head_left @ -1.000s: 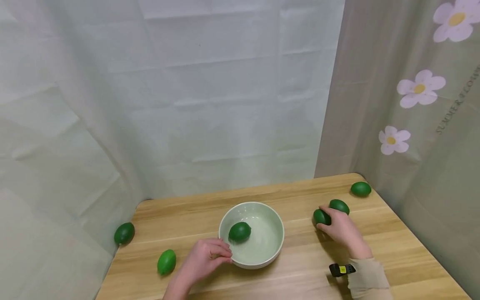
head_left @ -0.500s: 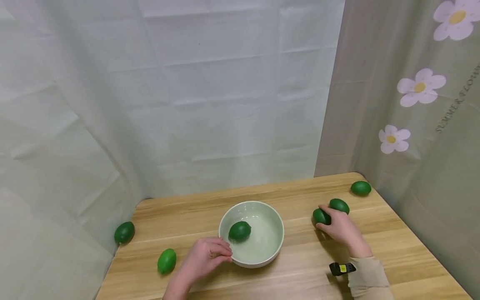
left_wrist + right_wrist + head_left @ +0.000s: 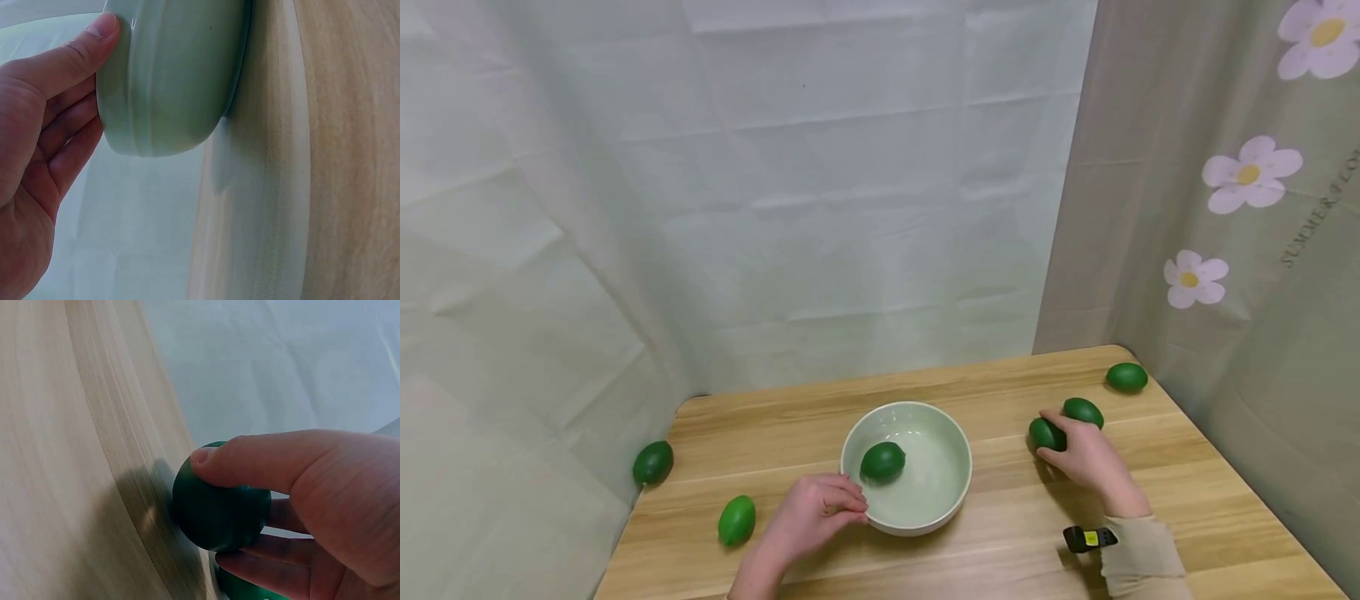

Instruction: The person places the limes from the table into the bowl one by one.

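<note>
A pale green bowl [image 3: 936, 475] stands on the wooden table with one dark green lime [image 3: 883, 462] lying inside it. My left hand [image 3: 820, 512] pinches the bowl's near-left rim between thumb and fingers; the left wrist view shows the thumb on the outer wall of the bowl [image 3: 175, 81]. To the right, my right hand [image 3: 1086, 454] grips another dark green lime [image 3: 1045, 434], thumb on one side and fingers on the other. Just behind that hand lies a further lime [image 3: 1083, 412], partly covered by it. In the right wrist view the gripped lime [image 3: 219, 506] sits close against the table.
At the far right corner of the table [image 3: 1000, 533] rests a dark lime [image 3: 1127, 377]. Toward the left are a bright green lime [image 3: 737, 521] and a dark one [image 3: 652, 463] at the edge. Pale curtains [image 3: 865, 208] hang behind and on both sides.
The whole head view has shifted slightly, moving everything a little to the right. Both hands keep their holds on the bowl and the lime.
</note>
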The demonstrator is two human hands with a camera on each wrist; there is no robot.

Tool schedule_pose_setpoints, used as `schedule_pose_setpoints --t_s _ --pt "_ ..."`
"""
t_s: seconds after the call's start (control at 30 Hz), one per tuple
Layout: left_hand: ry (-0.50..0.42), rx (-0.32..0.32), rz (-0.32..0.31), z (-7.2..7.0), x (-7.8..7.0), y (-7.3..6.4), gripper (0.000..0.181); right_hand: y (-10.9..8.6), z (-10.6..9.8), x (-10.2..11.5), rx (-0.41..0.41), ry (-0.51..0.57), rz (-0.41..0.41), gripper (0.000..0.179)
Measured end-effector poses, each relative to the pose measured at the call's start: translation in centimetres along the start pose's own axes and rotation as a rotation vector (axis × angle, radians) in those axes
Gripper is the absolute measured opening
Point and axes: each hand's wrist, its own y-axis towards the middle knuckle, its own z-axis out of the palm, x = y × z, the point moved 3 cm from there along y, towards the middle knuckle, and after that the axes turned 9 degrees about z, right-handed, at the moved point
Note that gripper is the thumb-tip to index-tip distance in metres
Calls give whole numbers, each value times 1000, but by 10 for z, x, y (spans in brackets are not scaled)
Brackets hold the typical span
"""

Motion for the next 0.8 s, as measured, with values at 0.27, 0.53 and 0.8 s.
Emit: schedule_pose_setpoints --t_s 0.27,0.53,0.8 --pt "6 -10 12 0 -1 1 14 -1 -3 1 -28 -7 -27 64" --pt "-1 -10 12 0 -1 1 14 -3 -6 4 -31 3 -31 64" --pt "3 -9 15 0 -1 1 14 -3 -7 5 -35 0 -20 63"
